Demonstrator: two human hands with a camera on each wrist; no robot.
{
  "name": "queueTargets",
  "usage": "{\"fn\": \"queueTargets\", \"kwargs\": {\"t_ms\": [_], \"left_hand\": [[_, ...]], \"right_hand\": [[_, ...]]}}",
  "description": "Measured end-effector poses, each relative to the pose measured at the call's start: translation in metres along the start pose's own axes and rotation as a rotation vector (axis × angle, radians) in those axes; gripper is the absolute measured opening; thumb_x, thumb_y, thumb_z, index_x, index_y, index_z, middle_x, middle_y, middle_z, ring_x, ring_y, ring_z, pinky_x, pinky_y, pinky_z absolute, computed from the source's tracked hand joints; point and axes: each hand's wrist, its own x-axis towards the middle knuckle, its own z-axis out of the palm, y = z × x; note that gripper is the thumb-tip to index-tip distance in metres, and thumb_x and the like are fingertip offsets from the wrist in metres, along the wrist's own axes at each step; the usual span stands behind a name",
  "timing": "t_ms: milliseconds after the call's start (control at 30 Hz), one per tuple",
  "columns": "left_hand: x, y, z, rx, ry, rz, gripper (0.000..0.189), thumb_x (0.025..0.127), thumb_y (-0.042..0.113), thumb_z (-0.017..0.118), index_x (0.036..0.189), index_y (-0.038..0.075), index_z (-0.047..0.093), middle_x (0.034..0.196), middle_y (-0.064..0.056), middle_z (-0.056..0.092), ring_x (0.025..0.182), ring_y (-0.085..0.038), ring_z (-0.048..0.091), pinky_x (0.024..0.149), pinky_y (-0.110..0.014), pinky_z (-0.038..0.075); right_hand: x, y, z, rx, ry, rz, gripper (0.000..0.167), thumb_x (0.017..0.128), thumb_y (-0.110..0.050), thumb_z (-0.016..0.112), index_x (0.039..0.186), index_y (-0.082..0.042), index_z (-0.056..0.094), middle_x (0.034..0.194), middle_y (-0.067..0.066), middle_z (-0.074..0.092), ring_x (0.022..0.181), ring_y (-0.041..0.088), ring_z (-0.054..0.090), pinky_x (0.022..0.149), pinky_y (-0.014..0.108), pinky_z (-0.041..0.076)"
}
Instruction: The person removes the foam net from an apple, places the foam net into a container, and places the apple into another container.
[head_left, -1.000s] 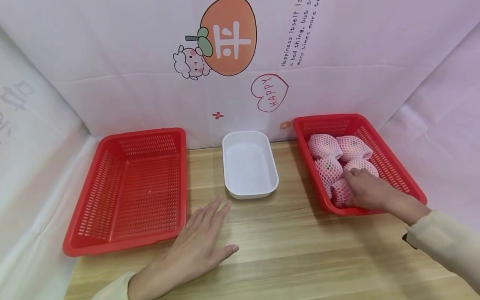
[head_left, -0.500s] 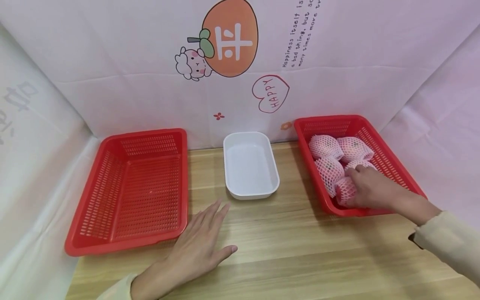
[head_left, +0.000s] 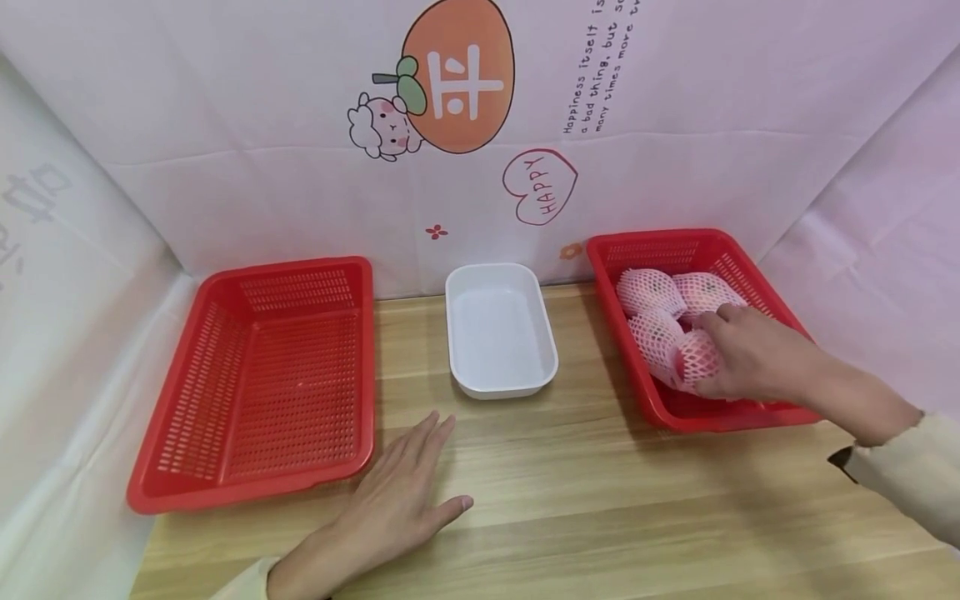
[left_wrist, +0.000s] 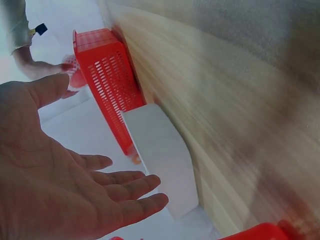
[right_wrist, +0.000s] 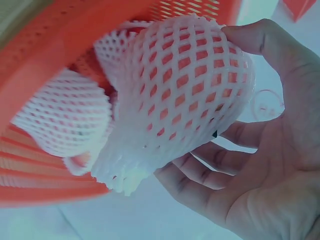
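My right hand [head_left: 757,354] grips a round red fruit in a white foam net [head_left: 697,360] over the front of the right red basket [head_left: 652,408]. In the right wrist view, the thumb lies on one side of the netted fruit and the fingers curl under the other. Several more foam-netted fruits [head_left: 651,292] lie behind and beside it in that basket, one of them partly hidden by my hand. My left hand [head_left: 393,500] is held palm down with straight, spread fingers, near the front right corner of the left red basket, holding nothing.
The left red basket [head_left: 292,400] has nothing in it. Between the baskets, a white rectangular dish [head_left: 501,333] stands against the printed cloth backdrop [head_left: 300,192]. All three rest on the wooden table [head_left: 570,500].
My right hand has taken hold of the fruit at the basket's front and lifted it up from the basket floor. The left hand has barely moved.
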Motion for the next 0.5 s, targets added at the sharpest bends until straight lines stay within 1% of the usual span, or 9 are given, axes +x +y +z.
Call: {"fn": "queueTargets", "kwargs": {"t_ms": [100, 267, 400, 500], "left_hand": [[0.0, 0.0, 0.003, -0.007, -0.007, -0.003, 0.092, 0.096, 0.05, 0.075, 0.166, 0.011, 0.031, 0.167, -0.022, 0.035, 0.149, -0.047, 0.041, 0.119, -0.066, 0.037], [0.002, 0.0, 0.008, -0.023, -0.016, -0.004, 0.091, 0.097, 0.05, 0.075, 0.166, 0.01, 0.031, 0.168, -0.022, 0.034, 0.15, -0.046, 0.039, 0.12, -0.066, 0.035], [0.004, 0.0, 0.011, -0.035, -0.018, -0.009, 0.09, 0.096, 0.049, 0.075, 0.165, 0.009, 0.033, 0.167, -0.022, 0.035, 0.15, -0.046, 0.039, 0.121, -0.067, 0.034], [0.005, 0.001, 0.013, -0.056, -0.013, -0.021, 0.09, 0.096, 0.048, 0.076, 0.165, 0.009, 0.034, 0.167, -0.023, 0.036, 0.15, -0.046, 0.039, 0.12, -0.068, 0.033]], "right_hand": [[0.0, -0.006, -0.007, -0.014, -0.001, -0.007, 0.087, 0.065, -0.045, 0.099, 0.127, 0.005, 0.065, 0.104, 0.021, 0.067, 0.089, 0.035, 0.066, 0.077, 0.056, 0.061], [0.0, -0.017, -0.022, -0.022, -0.012, 0.0, 0.087, 0.063, -0.043, 0.098, 0.128, 0.004, 0.065, 0.109, 0.022, 0.066, 0.094, 0.037, 0.065, 0.079, 0.058, 0.06], [-0.001, -0.028, -0.036, -0.024, 0.051, -0.032, 0.086, 0.064, -0.043, 0.098, 0.127, 0.005, 0.064, 0.111, 0.022, 0.065, 0.098, 0.038, 0.064, 0.082, 0.058, 0.06], [-0.001, -0.042, -0.045, -0.028, 0.095, -0.057, 0.087, 0.065, -0.045, 0.098, 0.127, 0.006, 0.064, 0.113, 0.022, 0.065, 0.102, 0.038, 0.063, 0.084, 0.056, 0.06]]}}
